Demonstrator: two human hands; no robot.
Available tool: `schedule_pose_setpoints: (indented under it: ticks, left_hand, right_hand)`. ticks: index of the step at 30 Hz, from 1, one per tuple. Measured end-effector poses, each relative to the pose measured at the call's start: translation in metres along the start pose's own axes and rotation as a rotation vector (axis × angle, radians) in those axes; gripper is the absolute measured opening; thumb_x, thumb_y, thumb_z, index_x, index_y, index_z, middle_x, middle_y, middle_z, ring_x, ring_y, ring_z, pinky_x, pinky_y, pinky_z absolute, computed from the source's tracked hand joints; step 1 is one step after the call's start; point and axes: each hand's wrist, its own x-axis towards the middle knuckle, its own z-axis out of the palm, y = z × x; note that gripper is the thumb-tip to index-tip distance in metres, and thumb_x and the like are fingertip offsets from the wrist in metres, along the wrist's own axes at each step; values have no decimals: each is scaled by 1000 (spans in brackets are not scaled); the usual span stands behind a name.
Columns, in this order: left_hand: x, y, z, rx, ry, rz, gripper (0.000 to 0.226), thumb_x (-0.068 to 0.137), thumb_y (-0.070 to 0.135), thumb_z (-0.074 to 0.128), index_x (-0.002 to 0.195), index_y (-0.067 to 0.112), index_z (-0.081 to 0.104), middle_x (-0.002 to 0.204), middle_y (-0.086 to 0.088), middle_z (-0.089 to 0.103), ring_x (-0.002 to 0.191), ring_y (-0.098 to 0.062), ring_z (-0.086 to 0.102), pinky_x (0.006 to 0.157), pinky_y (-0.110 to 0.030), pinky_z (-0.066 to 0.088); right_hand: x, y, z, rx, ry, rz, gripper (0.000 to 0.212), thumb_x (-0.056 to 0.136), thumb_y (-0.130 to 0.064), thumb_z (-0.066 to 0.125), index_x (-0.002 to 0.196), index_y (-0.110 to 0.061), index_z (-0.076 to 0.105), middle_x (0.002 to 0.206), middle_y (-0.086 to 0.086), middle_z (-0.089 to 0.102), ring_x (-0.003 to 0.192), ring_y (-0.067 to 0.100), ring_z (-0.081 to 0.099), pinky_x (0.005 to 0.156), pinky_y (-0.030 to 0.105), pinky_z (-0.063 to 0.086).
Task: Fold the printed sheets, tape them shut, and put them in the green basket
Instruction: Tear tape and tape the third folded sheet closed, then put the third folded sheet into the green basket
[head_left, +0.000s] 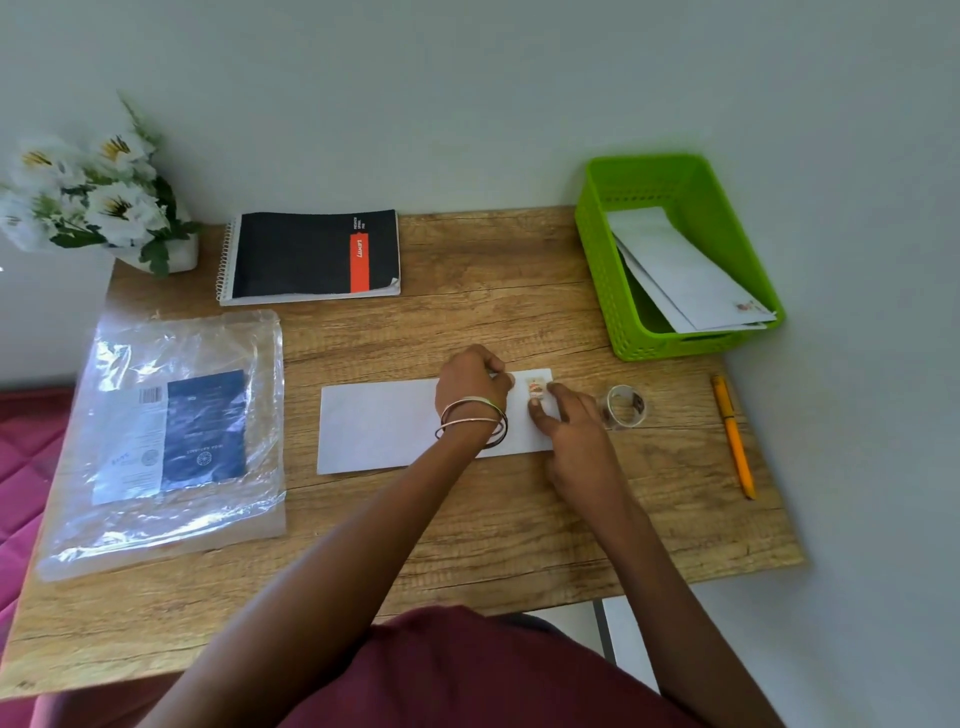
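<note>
A wooden bench (467, 312) holds many things. At the far left corner stands a pot of white flowers (98, 202). Next to it lies a black notebook (311, 254) with a red stripe. On the left side lies a clear plastic bag (171, 431) with a blue paper inside. On the far right lies an orange pen (733, 436). A clear roll of tape (625, 406) stands between the pen and the hands, just beside the right hand. The green basket (597, 260) sits at the far right corner, with folded white sheets (691, 275) already in it. Nothing lies between the hands and the basket.

The folded sheet (379, 426) lies flat in the middle of the bench. Its long side runs left to right. Both arms reach out over its right end.

The left hand (472, 382), with bangles (472, 421) on the wrist, rests on the sheet with its fingers curled under. Whether this grip has hold of anything cannot be told. The right hand (569, 421) has fairly straight fingers. Its thumb and a finger press at a small patterned piece of tape (536, 388) near the sheet's right end, so this grip is not closed round anything.
</note>
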Motion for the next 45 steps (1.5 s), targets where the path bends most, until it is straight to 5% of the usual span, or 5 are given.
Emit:
schedule_pose_setpoints:
  ticks: [7, 12, 22, 39, 45]
  left_hand:
    - [-2, -14, -23, -170, 59, 42, 11, 79, 7, 69, 78, 18, 65, 75, 3, 64, 70, -10, 57, 69, -18, 47]
    - [-18, -46, -57, -71, 233, 65, 11, 79, 17, 71, 88, 20, 68, 97, -3, 65, 93, -22, 59, 88, -39, 48]
    - [-43, -75, -101, 247, 230, -371, 76, 71, 32, 80, 131, 19, 36, 135, -19, 30, 122, -45, 36, 95, -56, 38]
    - [-37, -35, -163, -491, 265, 142, 14, 94, 15, 53, 100, 12, 64, 85, 5, 66, 75, -7, 62, 63, -19, 48]
    - [-22, -4, -174, -571, 230, 193, 12, 92, 16, 56, 90, 22, 66, 90, 1, 68, 86, -19, 63, 78, -35, 52]
  right_hand:
    - [1, -5, -7, 383, 186, 214, 35, 89, 1, 50, 122, -5, 58, 123, 11, 61, 114, 26, 54, 95, 31, 42]
    - [0, -15, 0, 408, 330, 329, 24, 88, -10, 62, 111, -4, 62, 104, 12, 65, 95, 27, 61, 82, 42, 51]
    - [18, -20, 12, 360, 216, 539, 43, 73, -21, 79, 108, -1, 63, 107, 16, 62, 98, 31, 58, 81, 37, 49]
    - [9, -26, -21, 1107, 325, 639, 26, 83, -37, 70, 86, -13, 63, 85, -2, 63, 74, 6, 56, 59, 19, 42]
    - [-3, -15, -61, 1482, 296, 518, 24, 74, -20, 78, 80, -12, 56, 87, 7, 70, 84, 21, 65, 60, 31, 51]
